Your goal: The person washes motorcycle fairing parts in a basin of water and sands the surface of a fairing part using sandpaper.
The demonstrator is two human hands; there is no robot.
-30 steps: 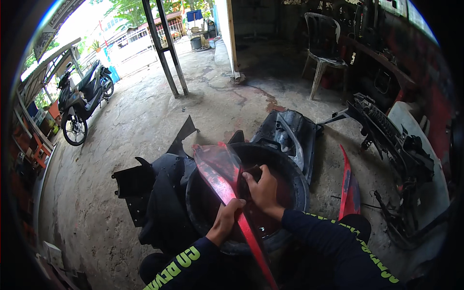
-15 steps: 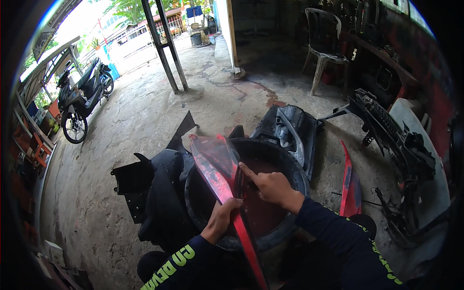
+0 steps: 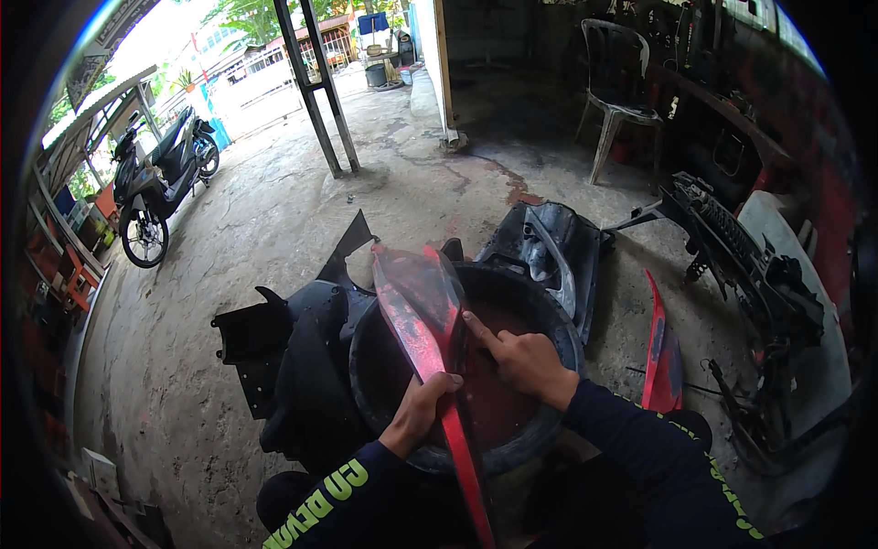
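Our left hand (image 3: 422, 414) grips the narrow part of a red scooter body panel (image 3: 416, 306), wide end far, slanting over a black basin (image 3: 569, 366) of reddish water (image 3: 498, 403). Our right hand (image 3: 530, 359) extends its index finger to the panel's right edge, other fingers curled; we can't tell whether they hold anything. Black plastic fairings (image 3: 315, 375) left, second red panel (image 3: 660, 371) right, scooter (image 3: 165, 188) far left, plastic chair (image 3: 619, 112) far right.

The panel (image 3: 422, 334) is red with grey patches.
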